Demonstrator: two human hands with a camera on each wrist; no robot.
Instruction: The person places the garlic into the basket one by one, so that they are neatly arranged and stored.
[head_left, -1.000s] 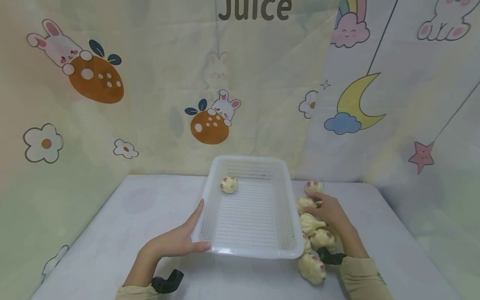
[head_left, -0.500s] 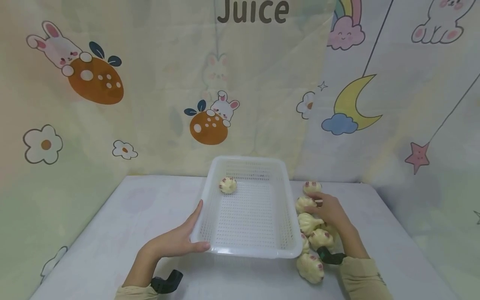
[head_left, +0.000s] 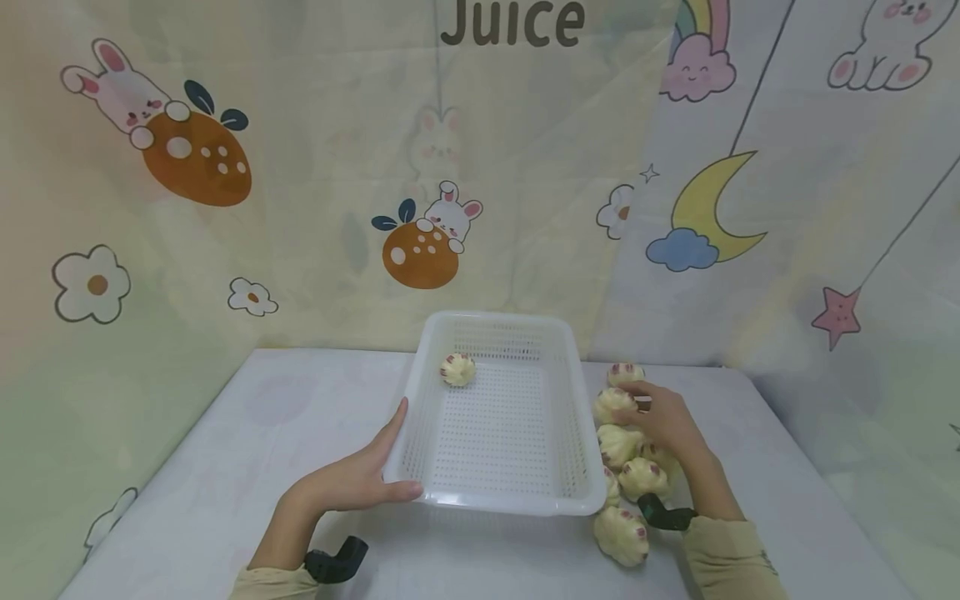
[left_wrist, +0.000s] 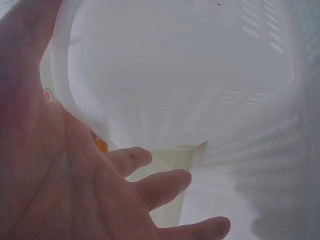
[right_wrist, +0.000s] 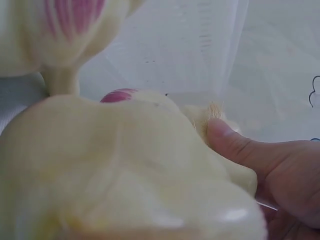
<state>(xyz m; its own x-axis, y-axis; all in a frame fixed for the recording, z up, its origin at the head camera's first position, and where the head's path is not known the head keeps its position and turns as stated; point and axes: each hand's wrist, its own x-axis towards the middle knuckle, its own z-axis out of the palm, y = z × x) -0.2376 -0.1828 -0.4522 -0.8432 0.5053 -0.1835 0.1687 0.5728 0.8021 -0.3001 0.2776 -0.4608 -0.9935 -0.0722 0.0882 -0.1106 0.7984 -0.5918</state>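
A white perforated plastic basket (head_left: pixel 495 502) stands mid-table with one garlic bulb (head_left: pixel 457 370) lying at its far left. My left hand (head_left: pixel 358 477) rests against the basket's near left corner, thumb on the rim. In the left wrist view its fingers (left_wrist: pixel 167 187) are spread and nearly straight along the outside wall. To the right of the basket my right hand (head_left: pixel 663 421) pinches a cream garlic bulb (head_left: pixel 615 406) with purple streaks. In the right wrist view the thumb (right_wrist: pixel 245 147) presses near a tuft of roots (right_wrist: pixel 214 111); nearer bulbs hide most of the other fingers.
Several more garlic bulbs lie along the basket's right side, one at the far end (head_left: pixel 625 373), one in the middle (head_left: pixel 643 477) and one nearest the front (head_left: pixel 621 536). A printed cloth wall (head_left: pixel 315 250) rises behind the white table (head_left: pixel 300 400).
My right hand has shifted slightly, and the garlic bulb in its fingers sits a little higher. The left hand and the basket have stayed in place.
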